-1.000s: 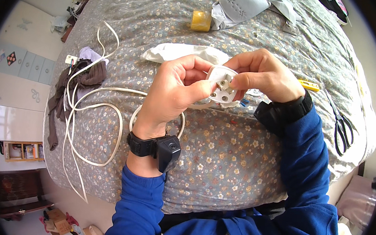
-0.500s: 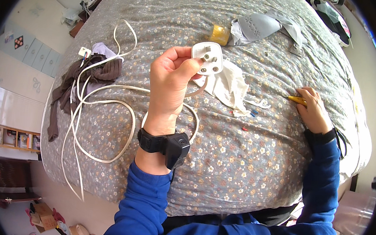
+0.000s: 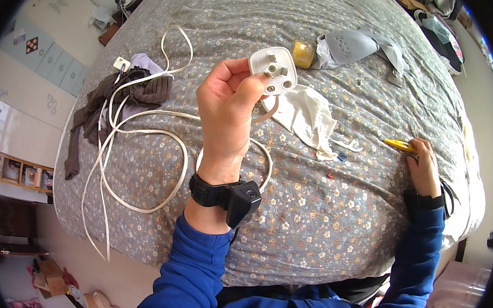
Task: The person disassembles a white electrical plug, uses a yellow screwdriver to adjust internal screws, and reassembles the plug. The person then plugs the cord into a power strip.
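Pinched between the thumb and fingers of my left hand is a white three-pin plug, raised over the bed with its pin side in view. A white cable runs down from the plug. My right hand rests on the bed at the right, its fingers closed on the back end of a slim yellow tool that points left. Its exact kind cannot be made out. Below and right of the plug lies a crumpled white cloth, with small blue bits and a red bit nearby.
Loops of white cord spread over the left of the flowered bedspread. There a dark brown garment lies beside a small white block with wires. Farther off are a yellow tape roll and a grey cloth.
The bed and its things sit slightly farther right in the picture. My right hand and the yellow tool have shifted a little right and nearer. The plug remains in my left hand, slightly turned.
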Tool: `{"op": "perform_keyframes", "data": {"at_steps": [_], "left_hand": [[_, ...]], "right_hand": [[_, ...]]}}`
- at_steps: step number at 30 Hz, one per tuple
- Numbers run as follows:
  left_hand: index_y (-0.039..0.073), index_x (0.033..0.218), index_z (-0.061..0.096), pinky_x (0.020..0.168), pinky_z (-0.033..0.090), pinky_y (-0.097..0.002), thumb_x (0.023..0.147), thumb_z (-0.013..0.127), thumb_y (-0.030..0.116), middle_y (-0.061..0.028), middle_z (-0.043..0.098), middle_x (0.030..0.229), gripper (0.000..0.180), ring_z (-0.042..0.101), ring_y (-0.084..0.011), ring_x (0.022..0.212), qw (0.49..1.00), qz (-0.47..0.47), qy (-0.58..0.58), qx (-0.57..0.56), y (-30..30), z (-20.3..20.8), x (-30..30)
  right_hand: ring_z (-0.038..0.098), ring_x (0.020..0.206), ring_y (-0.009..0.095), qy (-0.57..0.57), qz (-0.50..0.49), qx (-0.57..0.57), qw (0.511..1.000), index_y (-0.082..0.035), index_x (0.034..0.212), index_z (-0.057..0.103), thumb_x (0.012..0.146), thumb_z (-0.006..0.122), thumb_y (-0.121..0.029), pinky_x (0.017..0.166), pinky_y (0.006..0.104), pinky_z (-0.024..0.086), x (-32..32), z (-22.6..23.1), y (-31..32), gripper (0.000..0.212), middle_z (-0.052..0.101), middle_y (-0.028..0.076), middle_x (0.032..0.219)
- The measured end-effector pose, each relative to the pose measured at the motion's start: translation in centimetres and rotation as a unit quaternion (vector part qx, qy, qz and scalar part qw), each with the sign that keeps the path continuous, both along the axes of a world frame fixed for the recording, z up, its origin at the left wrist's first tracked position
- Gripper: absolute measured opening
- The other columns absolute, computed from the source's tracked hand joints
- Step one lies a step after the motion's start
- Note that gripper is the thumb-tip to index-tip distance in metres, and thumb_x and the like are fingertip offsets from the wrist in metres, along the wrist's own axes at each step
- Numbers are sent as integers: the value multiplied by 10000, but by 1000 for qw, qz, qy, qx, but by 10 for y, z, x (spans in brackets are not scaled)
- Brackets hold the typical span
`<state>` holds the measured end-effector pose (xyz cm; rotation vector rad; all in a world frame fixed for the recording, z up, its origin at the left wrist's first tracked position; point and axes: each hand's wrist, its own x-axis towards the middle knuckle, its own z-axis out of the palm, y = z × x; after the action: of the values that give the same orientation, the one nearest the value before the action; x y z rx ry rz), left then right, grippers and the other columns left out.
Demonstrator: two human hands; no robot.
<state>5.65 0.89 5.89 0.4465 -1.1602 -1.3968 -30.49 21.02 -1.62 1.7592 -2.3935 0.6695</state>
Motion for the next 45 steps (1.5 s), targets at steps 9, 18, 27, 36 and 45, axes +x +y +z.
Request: {"op": "perform_keyframes", "data": {"at_steps": [9, 18, 27, 36, 45], "left_hand": [[-60, 1071, 621, 773, 516, -244, 860, 658, 21, -116, 719, 986, 229, 665, -103, 857, 999, -7, 28, -13, 4, 0, -3], [-70, 1073, 613, 799, 529, -250, 861, 654, 4, -133, 718, 1004, 228, 677, -122, 873, 999, 3, 42, -28, 5, -1, -3], [-73, 1077, 598, 741, 539, -228, 863, 655, -3, -142, 712, 995, 233, 672, -111, 861, 998, 13, 27, -47, 12, 5, -1], [-72, 1067, 598, 690, 540, -216, 855, 662, -3, -126, 708, 963, 232, 662, -93, 822, 997, 28, 24, -68, 15, 8, -3], [-75, 1063, 596, 652, 562, -219, 855, 659, -7, -128, 705, 952, 228, 664, -90, 798, 997, 33, 13, -63, 18, 9, -2]], "right_hand": [[596, 777, 336, -17, 79, 23, 996, -7, 961, 599, 832, 659, -58, 697, 399, 475, 47, 34, -20, 151, 599, 158, 853], [538, 586, 205, -29, 214, -253, 943, 15, 1164, 668, 826, 683, -41, 533, 310, 418, 175, 103, -15, 343, 553, 100, 739], [516, 567, 187, -12, 261, -268, 927, -5, 1136, 699, 741, 740, -11, 506, 312, 411, 202, 120, -33, 397, 522, 73, 712], [523, 576, 197, -8, 264, -260, 929, 3, 1130, 692, 744, 742, -18, 520, 318, 424, 203, 123, -33, 390, 526, 77, 720], [518, 568, 210, 21, 263, -252, 931, 6, 1090, 687, 721, 754, -29, 513, 332, 427, 206, 129, -32, 376, 516, 71, 705]]}}
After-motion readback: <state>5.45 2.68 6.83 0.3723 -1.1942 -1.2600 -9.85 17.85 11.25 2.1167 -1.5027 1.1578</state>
